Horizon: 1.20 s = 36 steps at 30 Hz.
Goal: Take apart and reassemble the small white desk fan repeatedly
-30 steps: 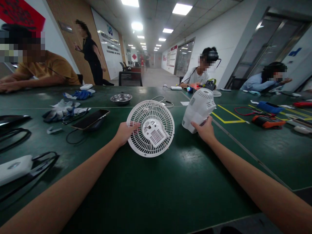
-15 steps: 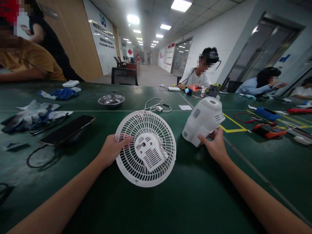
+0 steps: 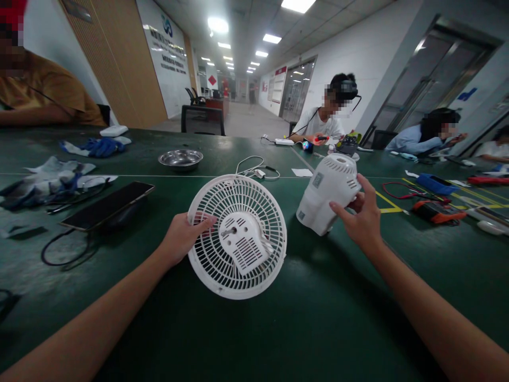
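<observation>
My left hand (image 3: pixel 182 237) grips the left rim of a round white fan grille (image 3: pixel 237 236), held tilted over the green table (image 3: pixel 278 318) with its vented centre plate facing me. My right hand (image 3: pixel 360 217) holds a white plastic fan body (image 3: pixel 328 192) from its right side, with fingers wrapped on its back. The body is tilted, its vented top pointing up and away. The two parts are apart, the grille to the left of the body.
A steel bowl (image 3: pixel 180 158), a white cable (image 3: pixel 254 170), a dark phone (image 3: pixel 105 204) and gloves (image 3: pixel 47 180) lie on the left and middle. Red and blue tools (image 3: pixel 435 208) sit at the right. Other people sit across and at the left.
My right hand has shifted up along the fan body's side, which now sits a little more upright. The grille has barely moved since half a second ago; the view has shifted.
</observation>
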Motion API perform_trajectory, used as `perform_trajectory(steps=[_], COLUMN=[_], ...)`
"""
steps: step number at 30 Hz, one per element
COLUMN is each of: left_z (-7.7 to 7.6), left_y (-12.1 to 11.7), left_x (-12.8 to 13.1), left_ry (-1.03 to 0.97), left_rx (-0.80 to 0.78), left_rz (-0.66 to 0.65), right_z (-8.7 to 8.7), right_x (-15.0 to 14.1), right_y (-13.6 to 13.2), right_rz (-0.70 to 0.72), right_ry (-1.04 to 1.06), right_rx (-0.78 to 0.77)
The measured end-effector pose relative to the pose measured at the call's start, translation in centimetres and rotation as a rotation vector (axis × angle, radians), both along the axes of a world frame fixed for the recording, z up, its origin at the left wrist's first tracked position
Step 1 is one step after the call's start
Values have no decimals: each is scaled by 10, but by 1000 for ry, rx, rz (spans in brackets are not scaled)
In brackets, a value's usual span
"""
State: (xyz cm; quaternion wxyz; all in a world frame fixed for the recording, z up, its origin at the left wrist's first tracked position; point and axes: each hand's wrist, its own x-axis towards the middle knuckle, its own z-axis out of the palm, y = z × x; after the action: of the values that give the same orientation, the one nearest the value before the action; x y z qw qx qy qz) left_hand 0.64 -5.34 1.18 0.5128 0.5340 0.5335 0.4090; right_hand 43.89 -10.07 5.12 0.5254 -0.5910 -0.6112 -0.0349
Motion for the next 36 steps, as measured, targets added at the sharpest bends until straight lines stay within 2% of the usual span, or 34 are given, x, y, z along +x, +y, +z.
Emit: perform_trajectory(steps=[8,16,24,30,36], left_z=[0,-4,-8,-5,-6], left_y=[1,3,6,4,4], left_x=[0,-2,-2,-3,-3], left_ry=[2,7,16,53,31], left_rx=[-14,-10,-14,5,13], left_rz=[12,-1,33,-9,-8], right_z=[-2,-1,-6,-9,-7], right_x=[3,54,68,78,78], right_y=[0,0,1,2,-1], right_rz=[-60,-242,-222,-267,-242], right_ry=[-4,26,-29,-68,-102], right_rx=[7,88,81,133,159])
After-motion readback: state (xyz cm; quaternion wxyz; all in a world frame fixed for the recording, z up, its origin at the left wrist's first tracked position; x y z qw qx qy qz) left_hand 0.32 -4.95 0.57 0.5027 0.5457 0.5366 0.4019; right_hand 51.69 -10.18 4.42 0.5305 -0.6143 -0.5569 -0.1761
